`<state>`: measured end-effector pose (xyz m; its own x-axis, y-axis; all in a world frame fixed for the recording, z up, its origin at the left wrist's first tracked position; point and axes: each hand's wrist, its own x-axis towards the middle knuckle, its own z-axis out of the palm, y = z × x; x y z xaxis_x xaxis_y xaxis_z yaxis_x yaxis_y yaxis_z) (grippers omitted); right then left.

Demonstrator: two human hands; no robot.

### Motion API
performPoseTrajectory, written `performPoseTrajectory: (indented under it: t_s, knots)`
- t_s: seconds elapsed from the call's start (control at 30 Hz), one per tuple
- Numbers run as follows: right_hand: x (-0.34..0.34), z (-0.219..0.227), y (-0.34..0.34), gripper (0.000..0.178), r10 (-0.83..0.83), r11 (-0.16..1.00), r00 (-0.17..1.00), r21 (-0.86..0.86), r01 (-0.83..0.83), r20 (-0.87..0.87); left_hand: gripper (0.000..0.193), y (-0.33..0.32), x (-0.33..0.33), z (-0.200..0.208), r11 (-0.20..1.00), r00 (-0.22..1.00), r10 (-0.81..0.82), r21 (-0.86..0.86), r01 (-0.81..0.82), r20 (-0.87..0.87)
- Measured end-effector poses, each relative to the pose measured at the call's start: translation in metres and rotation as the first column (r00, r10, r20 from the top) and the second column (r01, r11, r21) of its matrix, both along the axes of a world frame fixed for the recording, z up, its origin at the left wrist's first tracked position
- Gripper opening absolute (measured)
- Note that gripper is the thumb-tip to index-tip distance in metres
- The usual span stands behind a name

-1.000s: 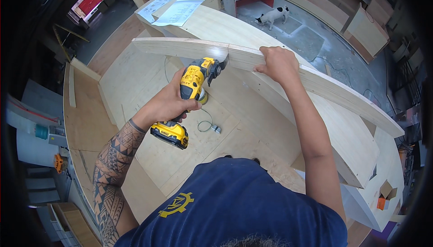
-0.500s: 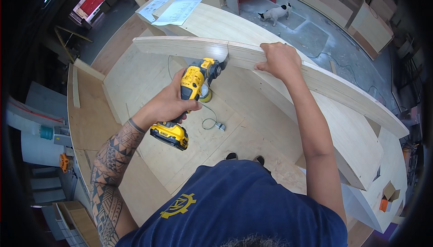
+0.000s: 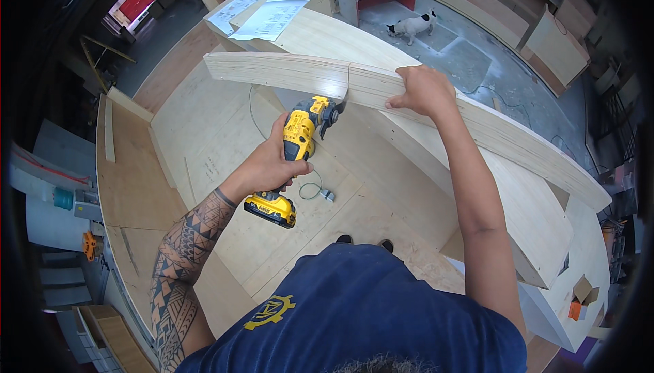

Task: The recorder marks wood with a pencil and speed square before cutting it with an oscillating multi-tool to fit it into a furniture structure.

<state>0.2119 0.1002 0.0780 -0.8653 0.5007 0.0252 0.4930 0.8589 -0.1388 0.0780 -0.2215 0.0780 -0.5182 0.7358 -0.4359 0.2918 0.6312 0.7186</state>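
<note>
My left hand (image 3: 272,162) is wrapped round the grip of a yellow and black cordless oscillating multi-tool (image 3: 300,128), its battery pack toward me. The tool's blade (image 3: 345,98) meets the lower edge of a long, curved pale plywood strip (image 3: 272,71). A dark line runs across the strip's face just above the blade. To the right of that line, my right hand (image 3: 426,90) grips the strip from above, fingers over its top edge and thumb on the near face. Whether the blade is spinning or moving I cannot tell.
Curved plywood walls (image 3: 136,168) surround me. Paper sheets (image 3: 272,19) lie on the far ledge (image 3: 340,29). A cable with a grey plug (image 3: 327,196) rests on the wooden floor below the tool. Beyond, a black-and-white dog (image 3: 412,27) stands on the workshop floor. An open carton (image 3: 584,294) sits at right.
The multi-tool in my left hand has shifted slightly right and down, its blade now at the strip's lower edge. My right hand keeps its hold. The dog has moved a little left.
</note>
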Motion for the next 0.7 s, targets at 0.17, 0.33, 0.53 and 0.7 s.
performPoseTrajectory:
  t_s: [0.17,0.33,0.53,0.7]
  knots:
    - [0.001,0.002,0.0,0.064,-0.002,1.0,1.0,0.021,0.002,-0.001,0.124,-0.002,-0.004,-0.007,1.0,1.0,-0.015,0.012,0.016,-0.014]
    - [0.0,0.005,-0.005,0.063,0.012,1.0,1.0,0.026,-0.012,-0.005,0.124,-0.006,-0.006,-0.008,0.999,1.0,-0.025,0.029,0.025,-0.014]
    - [0.007,0.0,-0.01,0.063,0.005,0.998,0.998,0.07,-0.001,-0.062,0.125,-0.008,-0.006,-0.008,0.999,0.999,-0.025,0.029,0.026,-0.024]
    - [0.011,-0.002,-0.016,0.06,-0.032,0.995,0.999,0.093,0.036,-0.04,0.124,-0.008,-0.004,0.0,0.997,0.998,-0.067,0.038,0.067,-0.001]
